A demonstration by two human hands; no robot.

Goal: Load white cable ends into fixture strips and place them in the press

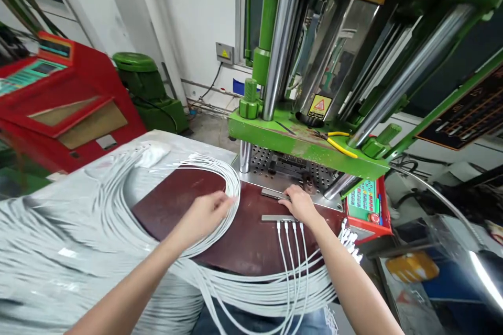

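My left hand (210,215), slightly blurred, is over a looped bundle of white cables (232,180) on the dark red board (173,201). Its fingers are curled closed at the loop; whether a cable is between them is hidden. My right hand (299,203) has its fingers closed around the right end of a narrow metal bar (271,193) near the board's far edge. Below that hand lies a second metal bar (271,218), with several white cable ends (286,228) set along its near side. Their cables hang toward me over the front bundle.
A green press (306,141) with steel columns stands just beyond the board. Yellow-handled pliers (341,146) rest on its plate. Many white cables (47,251) cover the left table. A red control box (365,201) is at the right, a red machine (70,104) at the far left.
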